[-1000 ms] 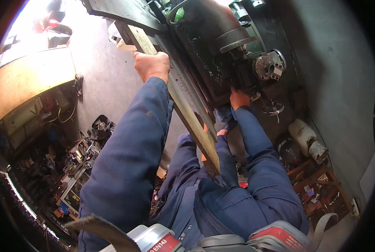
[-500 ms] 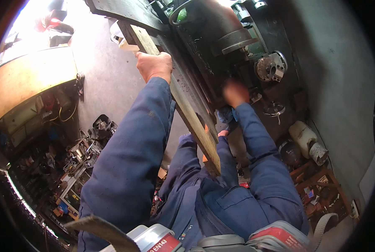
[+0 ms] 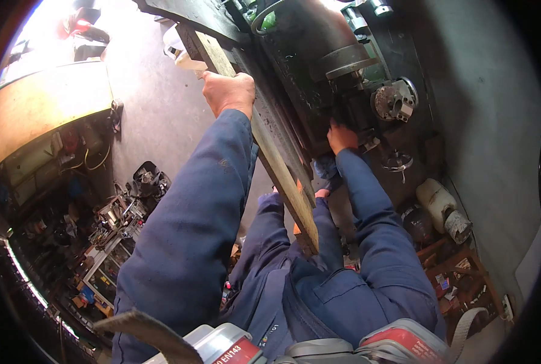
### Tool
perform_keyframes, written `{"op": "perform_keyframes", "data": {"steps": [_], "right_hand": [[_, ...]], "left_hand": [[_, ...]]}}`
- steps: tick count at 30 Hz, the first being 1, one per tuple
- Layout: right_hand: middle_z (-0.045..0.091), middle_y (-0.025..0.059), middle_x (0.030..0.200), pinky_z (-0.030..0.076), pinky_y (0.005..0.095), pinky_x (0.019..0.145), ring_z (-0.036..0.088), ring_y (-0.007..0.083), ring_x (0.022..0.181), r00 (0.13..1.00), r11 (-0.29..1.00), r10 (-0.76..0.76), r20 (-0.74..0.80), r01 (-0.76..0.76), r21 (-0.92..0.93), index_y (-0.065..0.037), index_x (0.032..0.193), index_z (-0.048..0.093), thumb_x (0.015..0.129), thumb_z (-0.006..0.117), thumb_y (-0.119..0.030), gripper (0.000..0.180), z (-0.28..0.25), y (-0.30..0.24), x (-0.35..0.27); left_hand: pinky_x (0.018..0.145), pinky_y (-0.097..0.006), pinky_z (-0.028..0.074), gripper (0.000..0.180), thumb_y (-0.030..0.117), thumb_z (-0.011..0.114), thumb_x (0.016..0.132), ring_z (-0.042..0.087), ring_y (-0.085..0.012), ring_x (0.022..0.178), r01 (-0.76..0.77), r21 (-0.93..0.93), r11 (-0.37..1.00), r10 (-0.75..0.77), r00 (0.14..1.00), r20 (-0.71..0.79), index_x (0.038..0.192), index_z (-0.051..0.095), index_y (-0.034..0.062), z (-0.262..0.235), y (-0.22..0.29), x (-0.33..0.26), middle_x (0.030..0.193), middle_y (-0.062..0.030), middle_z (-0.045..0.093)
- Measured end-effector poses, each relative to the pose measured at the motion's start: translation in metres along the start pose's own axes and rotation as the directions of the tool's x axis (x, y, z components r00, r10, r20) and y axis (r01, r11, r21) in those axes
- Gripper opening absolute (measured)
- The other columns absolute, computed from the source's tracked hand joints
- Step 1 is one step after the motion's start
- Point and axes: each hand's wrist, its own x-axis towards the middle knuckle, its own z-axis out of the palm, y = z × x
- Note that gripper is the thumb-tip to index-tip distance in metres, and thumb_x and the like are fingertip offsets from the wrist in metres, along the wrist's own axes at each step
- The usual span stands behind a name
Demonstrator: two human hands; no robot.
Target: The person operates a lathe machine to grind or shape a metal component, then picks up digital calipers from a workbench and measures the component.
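Observation:
My left hand (image 3: 229,96) is closed round the upper part of a long wooden batten (image 3: 280,174), which slants down towards my waist. The batten's upper end lies beside the dark edge of a machine bed (image 3: 276,124). My right hand (image 3: 342,138) is at the machine's dark front, below a thick metal cylinder (image 3: 350,60). Its fingers look curled, but their tips are lost in shadow and whatever they hold is hidden. Close to its right are a round metal fitting with a block (image 3: 394,101) and a handwheel (image 3: 397,160).
On the left stand a yellowish-topped bench (image 3: 49,112) and a heap of metal parts (image 3: 122,212). A dirty plastic jug (image 3: 435,197) and a wooden crate of small items (image 3: 464,279) sit at the right by the grey wall (image 3: 488,121). A respirator (image 3: 222,344) crosses the lower edge.
The view has shifted slightly, so the machine and batten appear a little further right and lower. My right hand, blurred before, is now sharp at the machine. My left hand keeps its grip.

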Motion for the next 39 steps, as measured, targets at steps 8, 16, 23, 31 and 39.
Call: {"op": "perform_keyframes", "data": {"steps": [8, 16, 23, 31, 39], "right_hand": [[0.065, 0.0193, 0.097, 0.054, 0.0502, 0.072, 0.066, 0.0384, 0.085, 0.999, 0.999, -0.049, 0.014, 0.049, -0.023, -0.02, 0.13, 0.053, 0.088, 0.054, -0.029, 0.043, -0.032, 0.022, -0.03], [0.061, 0.0248, 0.099, 0.051, 0.0511, 0.078, 0.063, 0.0435, 0.09, 0.927, 0.912, -0.191, -0.323, 0.289, 0.29, -0.008, 0.13, 0.05, 0.092, 0.053, -0.028, 0.043, -0.092, -0.12, 0.079], [0.061, 0.025, 0.106, 0.053, 0.0487, 0.078, 0.063, 0.0428, 0.094, 0.908, 0.947, -0.237, -0.345, 0.296, 0.128, -0.01, 0.135, 0.045, 0.097, 0.045, -0.024, 0.04, -0.063, -0.157, 0.259], [0.058, 0.0294, 0.119, 0.046, 0.0539, 0.091, 0.057, 0.0469, 0.11, 0.883, 0.911, -0.125, -0.452, 0.283, 0.3, -0.01, 0.137, 0.041, 0.098, 0.04, -0.023, 0.041, -0.043, -0.214, 0.31], [0.065, 0.0262, 0.099, 0.049, 0.0535, 0.082, 0.063, 0.0452, 0.095, 0.939, 0.926, 0.024, -0.343, 0.108, 0.363, -0.006, 0.114, 0.059, 0.087, 0.056, -0.023, 0.031, -0.041, -0.198, 0.39]], "left_hand": [[0.095, -0.042, 0.048, 0.045, 0.011, 0.061, 0.073, 0.063, -0.0431, 0.102, 0.007, -0.029, 1.0, -0.006, 0.999, 0.038, 0.111, 0.048, -0.0112, -0.011, 0.011, -0.006, 0.106, -0.0336, 0.062], [0.089, -0.048, 0.05, 0.039, 0.01, 0.06, 0.075, 0.062, -0.0468, 0.097, 0.048, -0.032, 0.998, -0.047, 0.998, 0.039, 0.109, 0.048, -0.0061, -0.012, 0.008, -0.005, 0.1, -0.0331, 0.063], [0.086, -0.049, 0.051, 0.041, 0.01, 0.055, 0.078, 0.064, -0.0455, 0.093, 0.066, -0.056, 0.996, -0.06, 0.993, 0.105, 0.114, 0.047, -0.007, -0.016, 0.019, -0.008, 0.096, -0.0323, 0.064], [0.083, -0.05, 0.052, 0.049, 0.01, 0.056, 0.078, 0.064, -0.0454, 0.09, 0.132, -0.063, 0.989, -0.124, 0.985, 0.119, 0.122, 0.045, -0.0078, -0.022, 0.006, -0.002, 0.095, -0.0315, 0.064], [0.084, -0.05, 0.051, 0.049, 0.01, 0.057, 0.078, 0.064, -0.0461, 0.089, 0.095, -0.134, 0.986, -0.071, 0.982, 0.173, 0.121, 0.044, -0.0087, -0.021, 0.015, -0.005, 0.093, -0.0318, 0.065]]}}
